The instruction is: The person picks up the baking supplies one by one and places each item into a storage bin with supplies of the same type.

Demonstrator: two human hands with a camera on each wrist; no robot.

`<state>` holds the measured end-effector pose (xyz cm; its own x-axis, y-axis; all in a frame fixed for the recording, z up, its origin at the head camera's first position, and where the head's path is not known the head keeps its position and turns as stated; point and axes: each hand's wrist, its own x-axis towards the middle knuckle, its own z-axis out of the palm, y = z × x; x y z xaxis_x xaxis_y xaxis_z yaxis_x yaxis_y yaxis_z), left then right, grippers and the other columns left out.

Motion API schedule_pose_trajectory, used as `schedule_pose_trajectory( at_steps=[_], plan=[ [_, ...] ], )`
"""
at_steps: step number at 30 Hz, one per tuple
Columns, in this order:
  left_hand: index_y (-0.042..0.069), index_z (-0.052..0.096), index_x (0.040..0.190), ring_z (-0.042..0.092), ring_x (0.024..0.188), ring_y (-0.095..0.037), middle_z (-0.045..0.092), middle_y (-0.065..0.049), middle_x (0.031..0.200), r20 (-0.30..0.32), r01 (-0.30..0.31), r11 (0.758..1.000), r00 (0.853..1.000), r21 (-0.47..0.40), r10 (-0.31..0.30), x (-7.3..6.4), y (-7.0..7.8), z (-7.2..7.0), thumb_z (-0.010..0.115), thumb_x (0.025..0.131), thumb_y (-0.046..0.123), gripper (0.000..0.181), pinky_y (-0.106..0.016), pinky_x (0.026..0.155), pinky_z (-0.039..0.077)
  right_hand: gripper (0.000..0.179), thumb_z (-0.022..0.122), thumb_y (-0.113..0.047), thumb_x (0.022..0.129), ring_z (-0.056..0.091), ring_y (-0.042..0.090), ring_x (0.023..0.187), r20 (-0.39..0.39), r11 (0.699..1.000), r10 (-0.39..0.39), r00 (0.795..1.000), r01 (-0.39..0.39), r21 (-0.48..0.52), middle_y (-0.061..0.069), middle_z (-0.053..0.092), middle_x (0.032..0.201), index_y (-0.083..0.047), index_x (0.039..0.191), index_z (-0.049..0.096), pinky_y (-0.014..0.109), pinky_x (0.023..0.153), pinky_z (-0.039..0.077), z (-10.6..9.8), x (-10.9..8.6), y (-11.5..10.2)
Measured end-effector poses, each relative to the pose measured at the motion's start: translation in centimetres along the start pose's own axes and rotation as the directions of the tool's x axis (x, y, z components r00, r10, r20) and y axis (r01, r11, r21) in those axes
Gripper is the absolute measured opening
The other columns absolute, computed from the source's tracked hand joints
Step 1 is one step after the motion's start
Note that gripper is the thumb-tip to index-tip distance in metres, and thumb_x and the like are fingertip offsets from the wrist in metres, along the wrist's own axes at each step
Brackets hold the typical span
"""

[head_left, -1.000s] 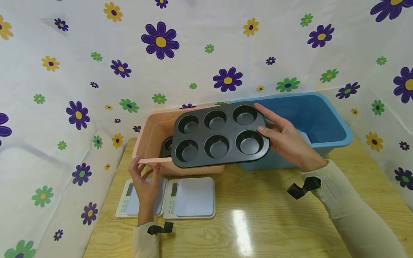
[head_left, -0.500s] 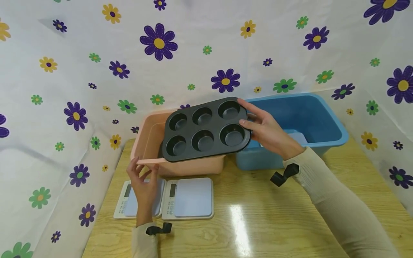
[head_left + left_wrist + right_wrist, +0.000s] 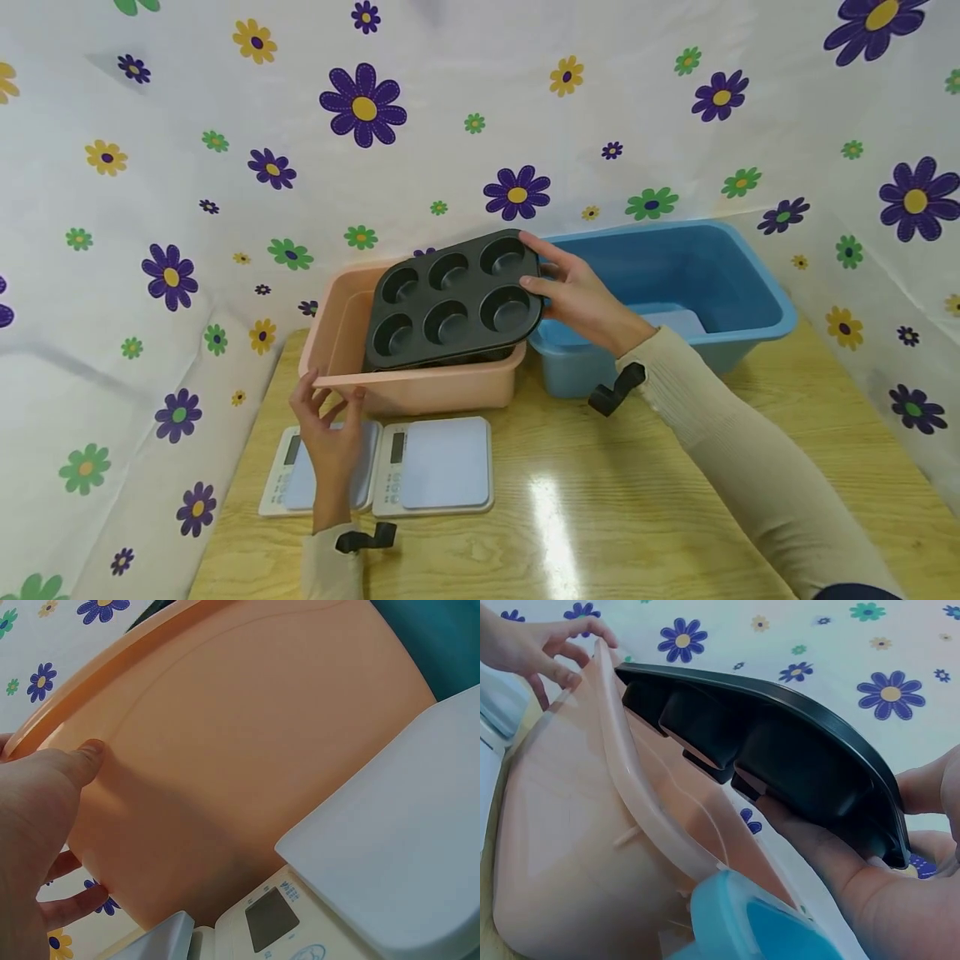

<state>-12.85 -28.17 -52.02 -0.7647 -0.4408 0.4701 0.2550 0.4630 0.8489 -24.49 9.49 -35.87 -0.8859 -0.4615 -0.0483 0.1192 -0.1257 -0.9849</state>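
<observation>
My right hand [image 3: 581, 296] holds a black muffin tin [image 3: 453, 300] by its right end, thumb on the top face and fingers underneath. The tin has two rows of cups and lies tilted over the peach bin [image 3: 442, 390], its left end lower and inside the rim. From the right wrist view, the undersides of the cups show above the bin's wall. My left hand [image 3: 330, 433] grips the bin's near left corner; in the left wrist view its thumb [image 3: 91, 754] presses the outer wall. Most of the bin's inside is hidden by the tin.
A blue bin [image 3: 675, 250] stands to the right of the peach one, with a pale flat thing [image 3: 675, 322] inside. Two white kitchen scales, a right one [image 3: 446, 462] and a left one [image 3: 277, 475], lie in front on the wooden table [image 3: 637, 492]. A flowered sheet [image 3: 450, 83] hangs behind.
My right hand has carried the muffin tin leftward from in front of the blue bin and lowered it into the peach bin's opening. My left hand stays on the corner.
</observation>
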Motion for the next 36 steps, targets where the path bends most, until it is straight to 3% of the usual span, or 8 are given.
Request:
schedule_pose_trajectory(
  at_steps=[4,11,22,29,36],
  plan=[
    [0.013,0.036,0.161,0.056,0.138,-0.019,0.042,-0.006,0.170,-0.004,0.002,1.000,1.000,0.003,-0.002,-0.2,-0.1,-0.2,0.079,0.100,0.009,0.076,-0.013,0.105,0.054,0.075,0.052,-0.005,0.114,0.062,0.038,0.138,0.006,1.000,0.013,1.000,-0.013,-0.023,0.020,0.036,0.173,-0.035,0.176,0.022,0.035,0.086,0.069,1.0,1.2,0.6],
    [0.011,0.036,0.161,0.058,0.139,-0.026,0.042,-0.008,0.169,-0.003,-0.014,1.000,1.000,-0.009,0.014,-0.2,-0.1,-0.3,0.080,0.098,0.005,0.077,-0.012,0.104,0.054,0.076,0.052,-0.003,0.114,0.059,0.051,0.142,0.003,0.998,0.040,0.999,-0.039,-0.050,0.025,0.035,0.171,-0.034,0.176,0.020,0.035,0.086,0.069,2.1,2.4,1.6],
    [0.011,0.036,0.161,0.058,0.140,-0.032,0.042,-0.010,0.169,0.007,-0.019,1.000,1.000,-0.011,0.019,-0.1,0.0,0.0,0.079,0.099,0.006,0.076,-0.013,0.105,0.054,0.077,0.054,-0.001,0.112,0.063,0.049,0.139,-0.030,0.996,0.052,0.998,-0.055,-0.077,0.025,0.041,0.166,-0.032,0.176,0.022,0.041,0.087,0.070,3.8,3.4,2.1],
    [0.012,0.035,0.161,0.057,0.142,-0.033,0.040,-0.011,0.170,0.009,-0.014,1.000,1.000,0.007,0.014,-0.1,-0.3,0.1,0.078,0.100,0.010,0.075,-0.013,0.106,0.053,0.078,0.056,0.000,0.111,0.065,0.047,0.138,-0.050,0.993,0.064,0.997,-0.069,-0.098,0.024,0.043,0.166,-0.030,0.176,0.026,0.057,0.099,0.064,5.0,4.2,2.5],
    [0.012,0.036,0.161,0.058,0.143,-0.036,0.041,-0.010,0.169,0.007,-0.014,1.000,1.000,0.003,0.014,-0.2,-0.2,0.1,0.080,0.099,0.009,0.076,-0.015,0.106,0.055,0.078,0.056,0.001,0.111,0.061,0.045,0.143,-0.043,0.991,0.089,0.995,-0.092,-0.093,0.023,0.041,0.169,-0.029,0.176,0.024,0.059,0.104,0.061,6.0,4.5,2.4]
  ],
)
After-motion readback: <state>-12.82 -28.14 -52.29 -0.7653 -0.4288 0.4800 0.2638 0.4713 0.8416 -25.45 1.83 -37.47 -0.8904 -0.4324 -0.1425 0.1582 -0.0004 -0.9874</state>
